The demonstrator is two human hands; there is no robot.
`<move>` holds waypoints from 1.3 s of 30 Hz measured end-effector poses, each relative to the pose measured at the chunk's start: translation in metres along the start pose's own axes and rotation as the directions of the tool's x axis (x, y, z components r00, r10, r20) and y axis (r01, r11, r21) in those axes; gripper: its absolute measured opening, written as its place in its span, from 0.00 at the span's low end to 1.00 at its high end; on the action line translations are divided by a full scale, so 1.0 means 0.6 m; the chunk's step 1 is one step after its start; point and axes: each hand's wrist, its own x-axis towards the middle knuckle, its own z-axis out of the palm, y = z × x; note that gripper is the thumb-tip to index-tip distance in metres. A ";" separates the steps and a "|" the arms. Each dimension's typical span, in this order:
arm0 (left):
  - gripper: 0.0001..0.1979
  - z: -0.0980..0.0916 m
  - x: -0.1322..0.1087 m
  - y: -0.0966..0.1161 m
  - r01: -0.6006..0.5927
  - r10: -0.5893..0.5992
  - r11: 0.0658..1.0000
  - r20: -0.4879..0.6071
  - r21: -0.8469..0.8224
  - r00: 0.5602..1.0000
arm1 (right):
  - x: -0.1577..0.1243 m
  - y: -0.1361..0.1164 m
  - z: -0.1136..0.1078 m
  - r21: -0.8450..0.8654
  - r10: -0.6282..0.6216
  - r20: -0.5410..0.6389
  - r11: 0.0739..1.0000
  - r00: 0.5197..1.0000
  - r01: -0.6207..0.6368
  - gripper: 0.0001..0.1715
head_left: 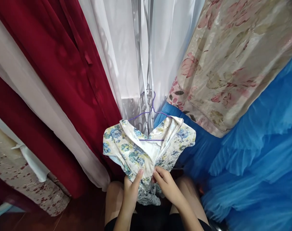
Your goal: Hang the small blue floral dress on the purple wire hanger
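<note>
A white dress (137,155) with blue and yellow-green flowers hangs by its shoulders on a thin purple hanger (153,106) in front of me. Its neckline gapes in a V. My left hand (133,183) grips the waist of the floral dress, thumb on the front and fingers behind the cloth. With finger and thumb pinched together, my right hand (163,181) holds the front at the lower end of the opening. Whether a zip pull or only fabric is in that pinch is too small to tell. The gathered lower part bunches between my knees.
Red drapes or gowns (71,64) hang at the left, beside sheer white cloth (121,48). At the right hang a beige garment with pink flowers (223,73) and blue ruffled tulle (263,160). Pale straps (146,57) run down to the hanger's hook. Dark reddish floor (80,215) shows below.
</note>
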 end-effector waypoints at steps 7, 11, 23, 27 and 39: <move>0.24 0.006 -0.017 -0.049 -0.617 0.699 0.695 -0.148 0.369 0.699 | -0.015 -0.003 -0.019 0.134 0.051 -0.018 0.990 0.999 -0.048 0.19; 0.12 0.040 -0.012 -0.081 -0.525 0.480 0.788 0.213 0.322 0.851 | -0.020 -0.009 -0.023 0.205 0.146 0.065 0.966 0.987 -0.156 0.17; 0.07 0.049 -0.013 -0.109 -0.687 0.522 0.560 0.446 0.464 0.727 | 0.089 -0.112 -0.076 0.188 0.092 -0.090 0.979 0.992 -0.073 0.13; 0.07 0.061 -0.017 -0.127 -0.708 0.457 0.517 0.545 0.480 0.703 | 0.170 -0.198 -0.089 0.165 -0.118 -0.320 0.970 0.940 0.178 0.15; 0.08 0.084 0.088 0.050 -0.771 0.630 0.534 0.444 0.348 0.637 | 0.205 -0.175 -0.133 -0.082 -0.312 -0.443 0.948 0.841 0.309 0.20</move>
